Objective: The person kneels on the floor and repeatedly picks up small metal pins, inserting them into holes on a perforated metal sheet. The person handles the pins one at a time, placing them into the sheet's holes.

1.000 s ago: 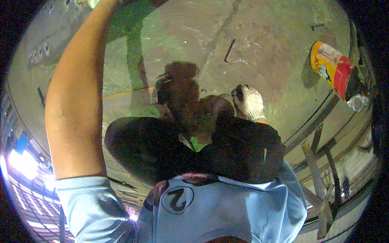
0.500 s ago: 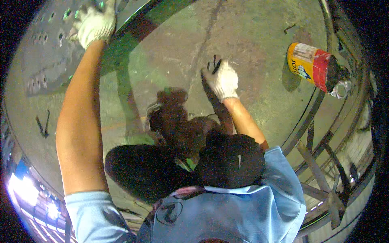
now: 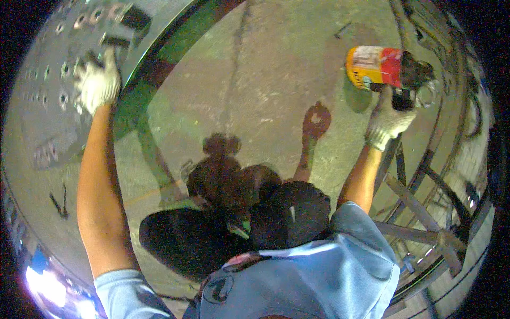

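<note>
My left hand point(image 3: 97, 87), in a white knit glove, lies against a grey metal plate point(image 3: 45, 119) with rows of holes. Its fingers are spread. Just beyond the fingertips are a dark flat piece point(image 3: 114, 41) and a dark block point(image 3: 134, 17). On the right, my gloved right hand point(image 3: 390, 122) reaches up to a yellow and red container point(image 3: 372, 66) with a dark upper part. Its thumb and fingers are apart, the thumb overlapping the container's near side. Contact with the container is unclear, and the fingers are partly in dark shadow.
A curved plate edge point(image 3: 159, 45) runs beside the concrete floor point(image 3: 276, 69). Metal bars point(image 3: 411, 202) form a frame at the lower right. A thin dark rod point(image 3: 342, 30) lies on the floor beyond the container. A bright light point(image 3: 45, 287) shows at the lower left.
My right hand has moved from above the middle floor rightward to the container. My left hand has come nearer along the plate, and the dark pieces beyond it now show. The view has shifted slightly.
</note>
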Available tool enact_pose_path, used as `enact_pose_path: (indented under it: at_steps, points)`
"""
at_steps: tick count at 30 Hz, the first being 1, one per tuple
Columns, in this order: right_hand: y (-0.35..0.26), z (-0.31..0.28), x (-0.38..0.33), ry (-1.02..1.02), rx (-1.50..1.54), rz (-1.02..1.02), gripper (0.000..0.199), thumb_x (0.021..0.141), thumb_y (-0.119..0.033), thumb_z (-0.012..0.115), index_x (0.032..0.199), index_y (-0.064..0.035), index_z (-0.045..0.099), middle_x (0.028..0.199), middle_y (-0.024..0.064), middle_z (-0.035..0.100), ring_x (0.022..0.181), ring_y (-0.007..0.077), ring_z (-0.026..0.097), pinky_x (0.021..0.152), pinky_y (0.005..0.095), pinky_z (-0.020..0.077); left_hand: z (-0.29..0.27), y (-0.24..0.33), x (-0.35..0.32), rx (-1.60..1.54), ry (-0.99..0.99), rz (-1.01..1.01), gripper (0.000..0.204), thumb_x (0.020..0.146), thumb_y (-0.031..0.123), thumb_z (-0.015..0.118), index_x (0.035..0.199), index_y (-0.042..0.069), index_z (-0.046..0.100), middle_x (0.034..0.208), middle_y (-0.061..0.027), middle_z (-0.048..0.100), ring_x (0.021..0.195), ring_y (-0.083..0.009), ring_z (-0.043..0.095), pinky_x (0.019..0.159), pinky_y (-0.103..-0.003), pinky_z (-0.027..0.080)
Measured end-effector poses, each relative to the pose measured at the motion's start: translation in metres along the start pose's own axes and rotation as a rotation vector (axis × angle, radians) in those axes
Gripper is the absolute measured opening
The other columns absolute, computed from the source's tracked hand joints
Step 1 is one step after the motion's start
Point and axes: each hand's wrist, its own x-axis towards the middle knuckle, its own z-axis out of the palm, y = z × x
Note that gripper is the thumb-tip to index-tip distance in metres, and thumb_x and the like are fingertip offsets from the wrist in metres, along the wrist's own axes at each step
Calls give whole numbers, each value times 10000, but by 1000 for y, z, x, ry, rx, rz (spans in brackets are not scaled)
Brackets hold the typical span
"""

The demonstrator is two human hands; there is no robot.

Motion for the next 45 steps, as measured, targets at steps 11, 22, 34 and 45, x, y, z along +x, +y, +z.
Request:
enact_pose_path:
  at_steps: [11,22,34,45]
  points:
    - [-33,50,7,-275,-29,-220,465,898,-325,760,1199,17,672,1186,194,715,1075,352,694,947,405,545,1,1,-6,43,66,1,796,962,701,416,1568,188,366,1662,-126,269,1515,-418,232,1124,-755,217]
    - [148,282,47,-678,-759,151,590,947,-592,542,1029,-35,717,977,220,734,924,370,720,746,495,554,-27,16,-11,62,-42,-29,783,964,653,454,1556,149,372,1651,-139,283,1508,-430,234,1138,-755,169]
    - [-47,19,28,-338,-62,63,264,925,-210,720,1077,6,707,1018,89,756,839,162,646,809,322,525,-23,13,-17,20,-24,-20,754,964,615,501,1532,132,393,1648,-149,285,1492,-435,263,1108,-757,232]
    - [-49,7,54,-382,-32,-126,286,924,-73,688,1199,3,679,1145,124,724,1034,208,663,933,362,536,-35,25,-12,37,-53,-33,795,965,669,420,1555,137,381,1608,-170,354,1472,-453,292,1139,-726,185]
